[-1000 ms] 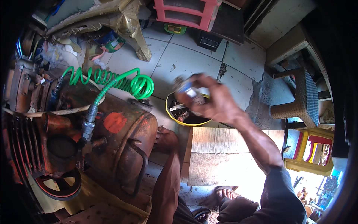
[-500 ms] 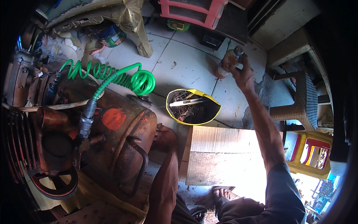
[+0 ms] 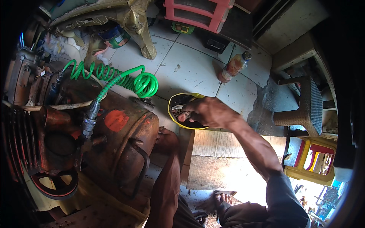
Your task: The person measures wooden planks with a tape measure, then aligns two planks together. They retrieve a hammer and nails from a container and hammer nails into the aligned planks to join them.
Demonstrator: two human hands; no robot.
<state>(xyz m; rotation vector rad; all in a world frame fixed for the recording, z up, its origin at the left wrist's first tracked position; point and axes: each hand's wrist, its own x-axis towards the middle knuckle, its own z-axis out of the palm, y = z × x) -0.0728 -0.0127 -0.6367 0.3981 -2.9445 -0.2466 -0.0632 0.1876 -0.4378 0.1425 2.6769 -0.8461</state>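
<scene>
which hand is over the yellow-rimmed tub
The right hand: its fingers reach over the yellow-rimmed tub, while the left hand is by the end of the rusty tank.

Compressor tank (image 3: 121, 136): left side. Hose coil (image 3: 145, 84): over the tank's far side. Tub (image 3: 170, 110): on the floor (image 3: 178, 68), centre, right of the tank; loose scraps (image 3: 176, 113) inside. Wooden panel (image 3: 213, 167): on the near side of the tub. Bottle (image 3: 234, 67): on the floor, far and right of the tub. Stool (image 3: 313, 102): right of and nearer than the bottle. Second stool (image 3: 308, 173): near side of the first, right of the panel. Small box (image 3: 216, 43): floor, far side of the bottle, to its left. Drawer rack (image 3: 195, 17): far edge, centre. Furniture leg (image 3: 144, 34): far left, beyond the hose coil.
</scene>
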